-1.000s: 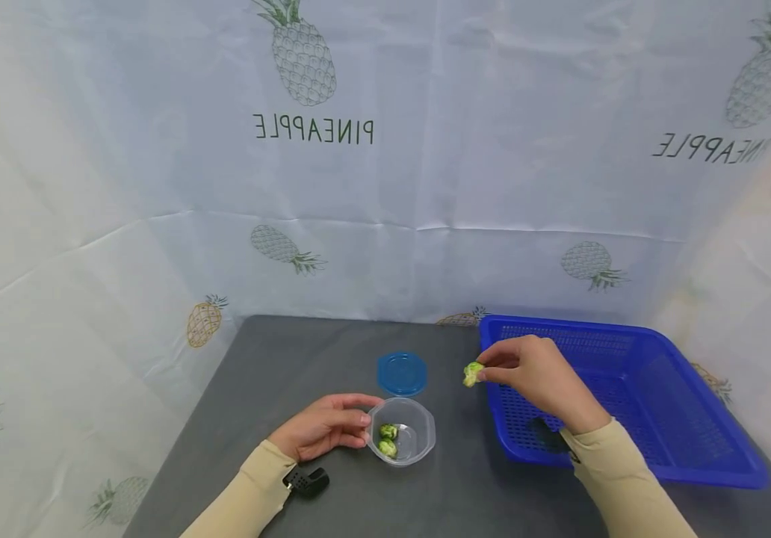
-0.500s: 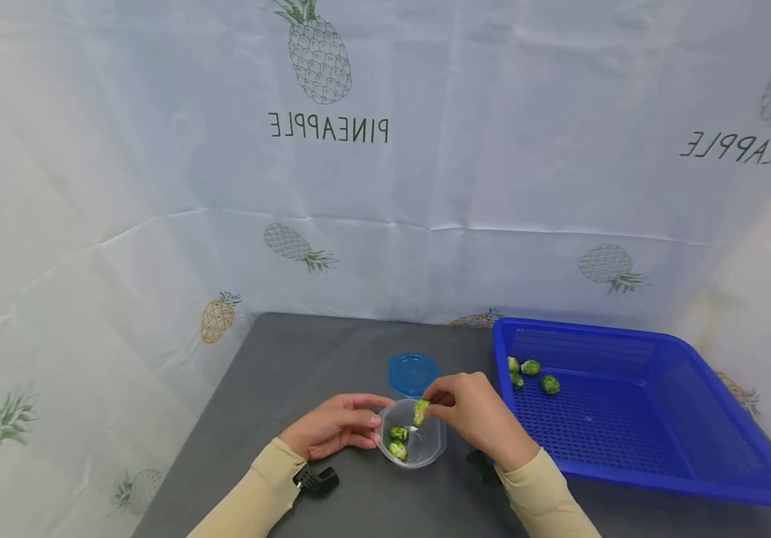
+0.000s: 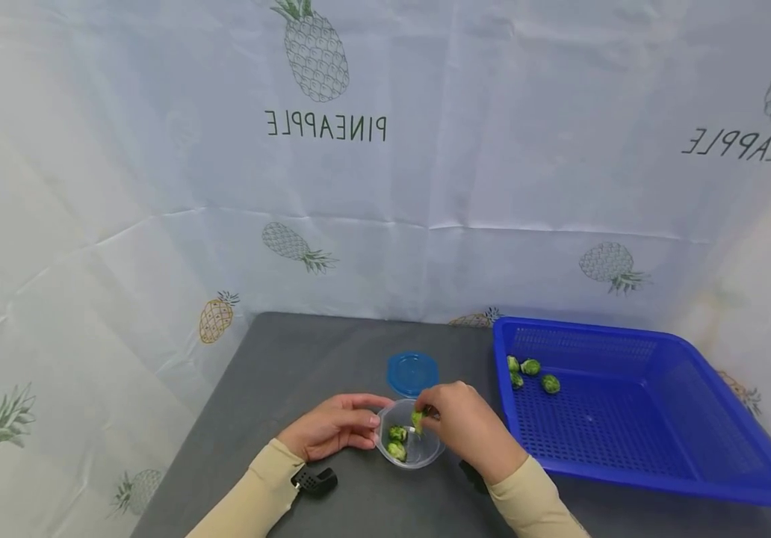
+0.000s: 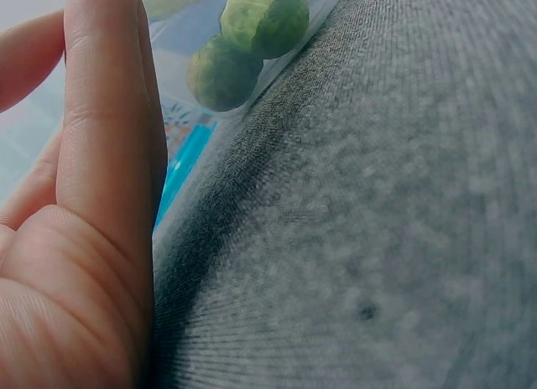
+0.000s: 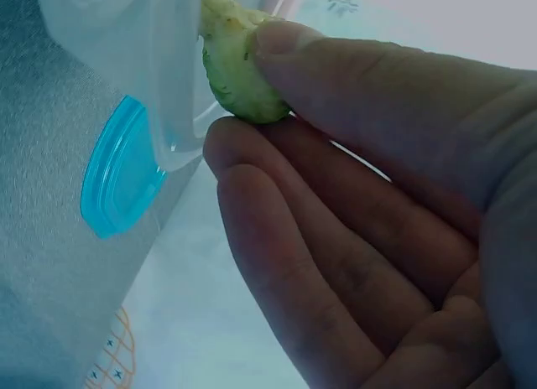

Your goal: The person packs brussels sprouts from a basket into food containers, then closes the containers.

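Green and leafy, a small Brussels sprout (image 3: 417,420) is pinched between the thumb and fingertips of the person's right hand (image 3: 461,424), right over the small clear plastic tub (image 3: 426,448) on the grey table (image 3: 305,359); the right wrist view shows this sprout (image 5: 239,66) at the tub's rim. Two more round green sprouts (image 3: 397,441) lie inside the tub. The left hand (image 3: 332,430) rests on the table with its fingers touching the tub's left wall; its fingers (image 4: 109,129) lie fairly straight. A round blue plastic lid (image 3: 412,372) lies just behind the tub. To the right, a blue plastic mesh basket (image 3: 627,456) holds three loose green sprouts (image 3: 530,372) in its far left corner.
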Demonstrator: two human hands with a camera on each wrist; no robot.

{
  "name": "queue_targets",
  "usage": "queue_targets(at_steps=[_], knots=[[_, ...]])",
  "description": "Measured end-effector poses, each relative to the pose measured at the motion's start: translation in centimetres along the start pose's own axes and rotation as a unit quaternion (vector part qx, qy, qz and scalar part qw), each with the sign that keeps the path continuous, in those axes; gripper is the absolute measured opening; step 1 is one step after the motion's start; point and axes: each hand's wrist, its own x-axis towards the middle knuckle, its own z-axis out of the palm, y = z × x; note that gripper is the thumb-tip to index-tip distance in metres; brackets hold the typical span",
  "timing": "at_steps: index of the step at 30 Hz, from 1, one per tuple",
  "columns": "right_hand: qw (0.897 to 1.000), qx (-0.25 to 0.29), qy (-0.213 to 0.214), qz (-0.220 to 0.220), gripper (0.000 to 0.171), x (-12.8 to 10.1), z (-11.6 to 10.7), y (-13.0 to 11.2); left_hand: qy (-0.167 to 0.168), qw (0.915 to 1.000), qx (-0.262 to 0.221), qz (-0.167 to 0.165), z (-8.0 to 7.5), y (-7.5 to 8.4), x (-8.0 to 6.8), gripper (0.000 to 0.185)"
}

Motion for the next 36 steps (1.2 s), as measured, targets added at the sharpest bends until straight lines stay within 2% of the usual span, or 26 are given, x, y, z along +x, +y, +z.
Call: queue_targets(at_steps=[5,11,16,21,27,31,36], knots=[[0.999,-0.04,-0.005,-0.028,0.012,0.2,0.1,-0.4,0.003,1.0,-0.002,-0.003,0.1,0.0,-0.1,0.05],[0.992,-0.103,-0.002,-0.071,0.012,0.6,0.6,-0.8,0.01,0.9999,-0.002,-0.003,0.2,-0.1,-0.3,0.051],[0.99,-0.119,-0.01,-0.071,0.019,0.6,0.4,-1.0,0.009,1.0,0.0,-0.001,0.1,-0.1,-0.2,0.052],[0.995,-0.079,-0.031,-0.058,0.021,0.4,-0.7,-1.1,0.008,1.0,0.005,0.0,-0.1,-0.1,-0.2,0.053],[0.998,-0.025,-0.038,-0.048,0.02,-0.4,-3.9,-0.4,0.014,0.9998,0.011,0.003,-0.1,0.0,-0.3,0.053],[0.999,-0.001,-0.035,-0.033,0.021,-1.0,-6.3,1.3,0.011,0.9999,0.003,0.003,0.0,-0.2,-0.3,0.05],[1.0,0.004,-0.021,0.022,0.018,-2.2,-9.6,4.9,-0.005,0.9999,-0.001,0.01,0.0,-0.3,-0.1,0.049]])
